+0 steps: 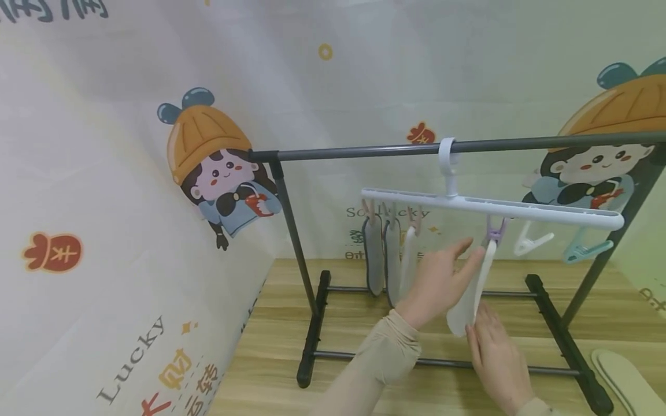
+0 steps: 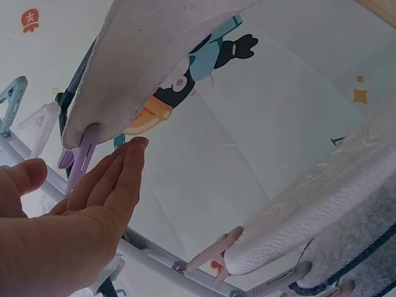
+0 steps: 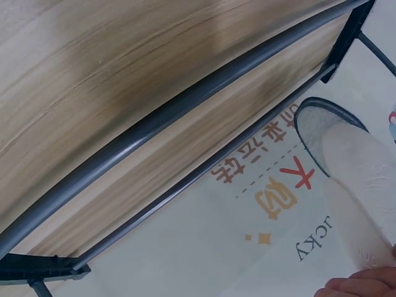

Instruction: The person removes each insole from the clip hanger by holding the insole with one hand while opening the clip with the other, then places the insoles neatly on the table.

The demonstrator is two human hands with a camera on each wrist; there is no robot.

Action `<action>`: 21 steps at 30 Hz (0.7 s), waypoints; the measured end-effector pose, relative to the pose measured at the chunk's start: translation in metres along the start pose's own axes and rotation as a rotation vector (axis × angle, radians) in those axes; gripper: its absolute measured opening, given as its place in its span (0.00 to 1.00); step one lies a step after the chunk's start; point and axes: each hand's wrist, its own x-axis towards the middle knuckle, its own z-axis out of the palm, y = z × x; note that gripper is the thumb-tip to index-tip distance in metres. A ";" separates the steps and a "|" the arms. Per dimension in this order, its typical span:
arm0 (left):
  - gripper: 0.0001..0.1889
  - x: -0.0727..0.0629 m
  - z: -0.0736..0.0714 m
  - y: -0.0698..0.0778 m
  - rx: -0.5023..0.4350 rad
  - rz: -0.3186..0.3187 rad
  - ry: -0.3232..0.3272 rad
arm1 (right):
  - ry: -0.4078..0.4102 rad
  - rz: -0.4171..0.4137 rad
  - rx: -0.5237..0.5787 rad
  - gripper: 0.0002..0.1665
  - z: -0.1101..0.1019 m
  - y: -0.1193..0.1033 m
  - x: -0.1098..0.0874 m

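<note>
A white insole (image 1: 464, 312) hangs from a purple clip (image 1: 496, 231) on a white clip hanger (image 1: 484, 204). Close to the clip and the insole's upper end is my left hand (image 1: 442, 280), thumb and fingers apart and holding nothing. My right hand (image 1: 496, 358) touches the insole's lower edge with fairly straight fingers. The right wrist view catches only some of those fingers (image 3: 359, 284), beside the insole (image 3: 362, 179). Several more insoles hang at the hanger's left: grey dark-edged ones (image 1: 373, 254) and a white one (image 1: 409, 263), partly behind my left hand.
The hanger hooks over the bar (image 1: 333, 152) of a dark metal rack standing on a wood-grain surface (image 1: 260, 346). On the hanger's right are a white clip (image 1: 532, 242) and a teal clip (image 1: 587, 249). Pale insoles (image 1: 626, 375) lie by the rack's right foot.
</note>
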 end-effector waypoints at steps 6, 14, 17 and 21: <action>0.30 0.015 0.003 0.006 0.019 -0.006 -0.014 | -0.005 0.011 -0.015 0.21 -0.001 -0.003 -0.003; 0.24 0.036 0.006 0.014 0.067 0.107 0.041 | 0.010 0.001 -0.022 0.21 -0.001 -0.004 -0.006; 0.16 0.042 0.008 0.016 0.100 0.155 0.085 | 0.019 -0.005 -0.020 0.21 -0.001 -0.005 -0.008; 0.15 0.046 0.010 0.019 0.142 0.169 0.137 | 0.035 -0.017 -0.015 0.21 0.000 -0.006 -0.008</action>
